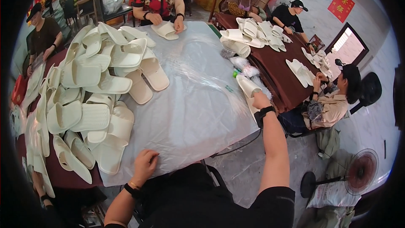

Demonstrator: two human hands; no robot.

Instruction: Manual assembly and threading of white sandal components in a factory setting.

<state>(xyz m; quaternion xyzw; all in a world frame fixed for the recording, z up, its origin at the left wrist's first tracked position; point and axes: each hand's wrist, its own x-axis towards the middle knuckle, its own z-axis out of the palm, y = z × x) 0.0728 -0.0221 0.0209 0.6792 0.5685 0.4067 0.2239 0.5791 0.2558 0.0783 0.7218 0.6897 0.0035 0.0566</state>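
At the table's right edge, my right hand (262,102) is closed on a cream slipper (248,88), its arm stretched far forward. The slipper's strap end points away from me. My left hand (145,165) rests by the near edge of the table, fingers curled in, with nothing visible in them. Under it lies a clear plastic sheet (190,122) over a pale tabletop. To the left rises a big heap of cream slippers (95,76), its nearest pair (74,154) a short way from my left hand.
Across the table a person's hands hold another slipper (166,30). More people sit at the left and along a brown-covered table (276,69) with slippers (249,31). Small plastic-wrapped items (244,67) lie between the tables. A fan (362,172) stands at right.
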